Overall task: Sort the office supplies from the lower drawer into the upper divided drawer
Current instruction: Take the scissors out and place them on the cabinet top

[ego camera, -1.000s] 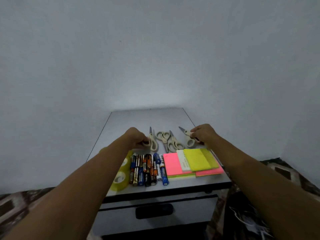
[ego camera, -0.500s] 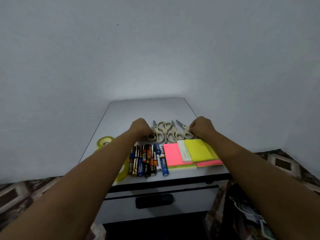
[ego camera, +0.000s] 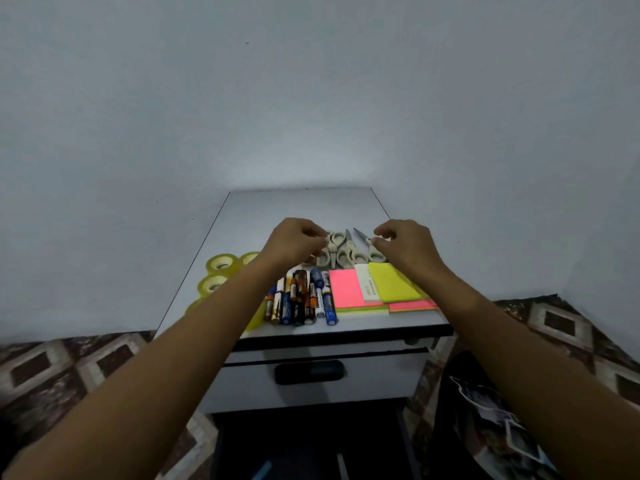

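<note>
Three beige scissors (ego camera: 341,249) lie side by side on the white cabinet top (ego camera: 304,209). My left hand (ego camera: 296,242) hovers at their left handles and my right hand (ego camera: 405,242) at the rightmost pair. Both hands have loosely curled fingers, the fingertips just at the scissors, and I see no firm grip. In front of the scissors lie a row of several batteries (ego camera: 301,299), pink sticky notes (ego camera: 346,289), a white eraser (ego camera: 369,287) and yellow sticky notes (ego camera: 394,284). Yellowish tape rolls (ego camera: 220,265) sit at the left edge, partly hidden by my left forearm.
Below the top is a thin drawer front (ego camera: 329,348), and under it a drawer with a black handle (ego camera: 309,372); both look closed. The wall stands right behind the cabinet. A patterned floor surrounds it, and a dark bag (ego camera: 485,410) lies at the right.
Both hands gripped the outer scissors and slid them closer together. Now the fingers have loosened and lifted slightly. More tape rolls show at the left as the view shifted.
</note>
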A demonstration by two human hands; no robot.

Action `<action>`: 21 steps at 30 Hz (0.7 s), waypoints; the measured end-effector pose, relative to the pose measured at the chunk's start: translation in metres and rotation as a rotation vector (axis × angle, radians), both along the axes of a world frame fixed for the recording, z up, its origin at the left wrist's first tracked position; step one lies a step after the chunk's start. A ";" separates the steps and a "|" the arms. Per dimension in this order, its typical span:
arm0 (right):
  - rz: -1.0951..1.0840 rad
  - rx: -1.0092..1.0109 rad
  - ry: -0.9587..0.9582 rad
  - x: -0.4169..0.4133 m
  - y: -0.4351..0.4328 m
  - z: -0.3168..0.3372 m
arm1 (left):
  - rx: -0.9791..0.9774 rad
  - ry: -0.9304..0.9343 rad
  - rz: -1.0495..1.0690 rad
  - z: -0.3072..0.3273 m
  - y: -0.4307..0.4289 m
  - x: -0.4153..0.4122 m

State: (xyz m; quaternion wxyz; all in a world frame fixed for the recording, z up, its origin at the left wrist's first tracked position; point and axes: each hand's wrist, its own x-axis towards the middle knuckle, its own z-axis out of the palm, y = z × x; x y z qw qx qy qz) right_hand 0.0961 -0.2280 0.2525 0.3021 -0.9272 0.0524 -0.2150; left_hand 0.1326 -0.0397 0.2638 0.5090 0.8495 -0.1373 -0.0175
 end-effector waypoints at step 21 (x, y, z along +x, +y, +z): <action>-0.008 0.364 0.677 -0.196 0.062 -0.234 | 0.250 0.630 -0.173 -0.255 0.040 -0.174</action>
